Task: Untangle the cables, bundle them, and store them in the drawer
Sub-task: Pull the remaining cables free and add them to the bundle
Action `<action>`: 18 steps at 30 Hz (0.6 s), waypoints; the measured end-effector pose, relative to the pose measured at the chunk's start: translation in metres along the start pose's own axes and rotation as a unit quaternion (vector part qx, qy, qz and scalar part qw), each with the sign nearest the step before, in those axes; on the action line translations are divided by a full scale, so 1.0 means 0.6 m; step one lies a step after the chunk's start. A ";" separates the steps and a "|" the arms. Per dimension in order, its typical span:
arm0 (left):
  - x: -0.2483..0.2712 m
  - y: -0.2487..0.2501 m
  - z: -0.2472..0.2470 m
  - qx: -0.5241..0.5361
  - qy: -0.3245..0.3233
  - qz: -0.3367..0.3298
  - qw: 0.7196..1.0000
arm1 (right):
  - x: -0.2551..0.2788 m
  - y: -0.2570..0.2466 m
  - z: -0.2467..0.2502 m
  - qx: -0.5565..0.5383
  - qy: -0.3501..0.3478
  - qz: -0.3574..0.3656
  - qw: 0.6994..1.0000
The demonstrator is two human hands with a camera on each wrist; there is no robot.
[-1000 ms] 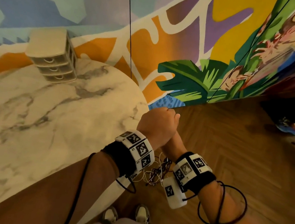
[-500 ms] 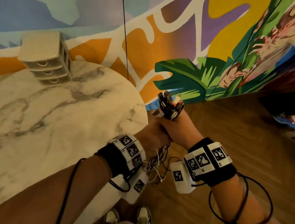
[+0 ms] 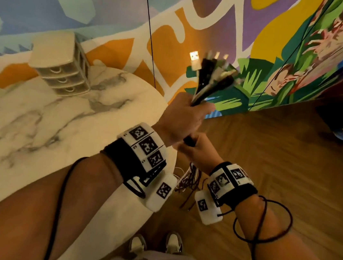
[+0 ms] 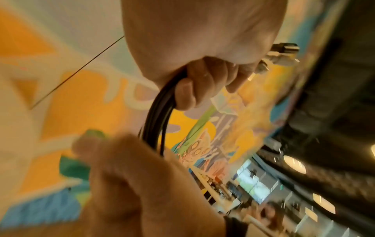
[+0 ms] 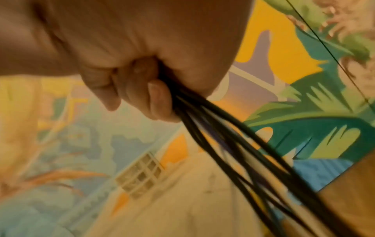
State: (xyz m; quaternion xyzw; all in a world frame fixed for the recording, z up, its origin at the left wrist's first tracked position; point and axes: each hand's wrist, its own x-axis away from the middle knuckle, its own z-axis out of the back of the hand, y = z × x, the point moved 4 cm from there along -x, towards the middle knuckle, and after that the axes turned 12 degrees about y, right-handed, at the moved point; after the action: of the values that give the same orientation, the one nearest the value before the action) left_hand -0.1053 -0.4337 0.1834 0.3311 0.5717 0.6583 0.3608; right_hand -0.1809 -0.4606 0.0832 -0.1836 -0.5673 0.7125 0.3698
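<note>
A bundle of black and white cables (image 3: 211, 85) stands upright beyond the table's right edge, its USB plugs (image 3: 194, 58) fanned out at the top. My left hand (image 3: 184, 115) grips the bundle just under the plugs, and its fingers curl round the black cables (image 4: 158, 115). Directly below it, my right hand (image 3: 196, 152) grips the same bundle lower down, and the strands (image 5: 233, 144) run out of that fist. Loose tangled ends (image 3: 189, 181) hang between my wrists. The small cream drawer unit (image 3: 61, 64) sits at the back of the table with its three drawers closed.
The round marble table (image 3: 37, 136) lies to my left, against the painted mural wall (image 3: 232, 19). Wooden floor (image 3: 280, 163) spreads to the right, with my shoes (image 3: 172, 242) below. A thin black line (image 3: 150, 31) runs down the wall behind the table.
The bundle has risen, so the plugs now stand well above the table edge. My left hand has moved up to grip under the plugs. My right hand now holds below it.
</note>
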 end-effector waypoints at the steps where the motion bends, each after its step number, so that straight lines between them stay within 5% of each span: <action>1: 0.002 0.015 0.005 -0.085 -0.005 -0.045 0.995 | -0.008 0.012 -0.003 0.020 0.012 -0.017 1.000; 4: 0.001 0.061 0.035 -0.249 0.005 -0.136 0.959 | -0.016 0.066 0.002 0.058 0.050 -0.064 0.995; 9: -0.003 0.111 0.095 -0.356 0.056 -0.278 0.890 | 0.013 0.182 0.026 0.127 0.072 -0.149 0.978; 13: 0.019 0.119 0.094 -0.430 0.028 -0.388 0.815 | 0.030 0.248 0.049 0.227 0.070 -0.212 0.948; 18: 0.028 0.132 0.110 -0.437 0.069 -0.454 0.773 | 0.038 0.300 0.110 0.306 0.108 -0.300 0.897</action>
State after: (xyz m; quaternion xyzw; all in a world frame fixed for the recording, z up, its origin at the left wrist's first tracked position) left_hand -0.0656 -0.3922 0.2709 -0.2066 0.3299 0.6181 0.6829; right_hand -0.2984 -0.5032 -0.0642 0.0423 -0.3058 0.6821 0.6629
